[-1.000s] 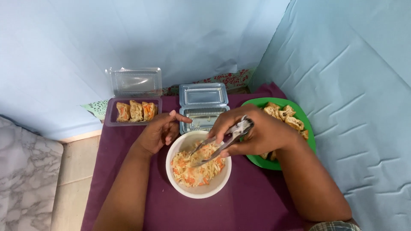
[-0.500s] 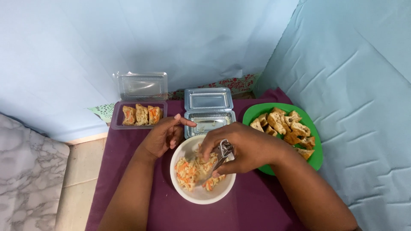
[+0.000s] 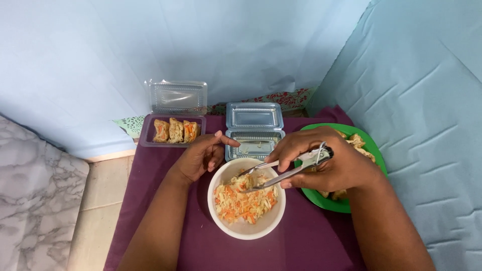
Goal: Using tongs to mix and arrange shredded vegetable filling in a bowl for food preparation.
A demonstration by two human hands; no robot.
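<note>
**Inspector:** What differs from half a second ago?

**Assistant:** The right hand (image 3: 326, 168) has drawn back toward the green plate (image 3: 374, 150), and the metal tongs (image 3: 281, 173) now point into the white bowl (image 3: 246, 228) from its right rim. The left hand (image 3: 201, 155) stays at the bowl's upper-left rim.

**Inspector:** Surroundings, relative to the bowl?

**Assistant:** Up and left, an open clear container (image 3: 175, 128) holding three filled pieces. Directly behind the bowl, a second clear container (image 3: 253, 128), open. To the right, the green plate with fried pieces, largely covered by the right hand. All rest on a purple-covered worktop (image 3: 165, 165).

**Inspector:** The grips?

**Assistant:** Left hand loosely curled, fingers touching the bowl's rim, holding nothing. Right hand clamped around the tongs' hinge end; the tong arms stand slightly apart, tips over the shredded salad (image 3: 243, 203) inside the bowl.
</note>
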